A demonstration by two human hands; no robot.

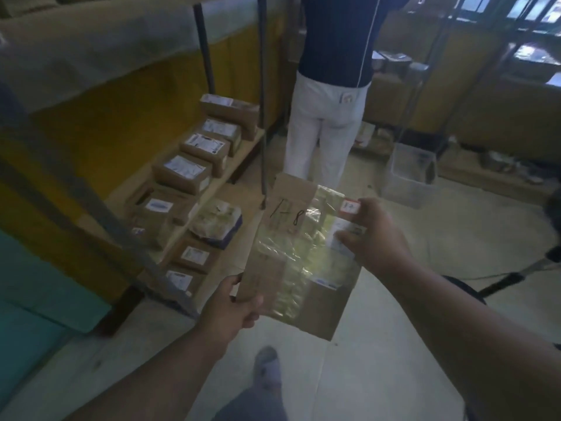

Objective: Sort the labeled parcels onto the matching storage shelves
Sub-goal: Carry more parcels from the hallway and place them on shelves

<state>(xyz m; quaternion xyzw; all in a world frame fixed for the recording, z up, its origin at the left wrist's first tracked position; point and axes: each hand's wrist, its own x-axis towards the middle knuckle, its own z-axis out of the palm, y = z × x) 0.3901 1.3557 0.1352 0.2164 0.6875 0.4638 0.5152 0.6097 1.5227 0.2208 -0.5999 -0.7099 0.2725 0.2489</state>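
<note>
A flat brown parcel, taped over with shiny clear tape and marked in black handwriting, hangs in front of me above the floor. My left hand grips its near left corner, thumb on top. My right hand holds its far right edge, the thumb lying on a white label beside a small red-edged sticker. To the left, a low wooden shelf carries several brown labeled boxes in rows. One plastic-wrapped packet lies among them.
A person in white trousers and a dark top stands just beyond the parcel, back turned. A clear plastic bin sits on the floor at right. Metal rack posts rise by the shelf. My foot shows below.
</note>
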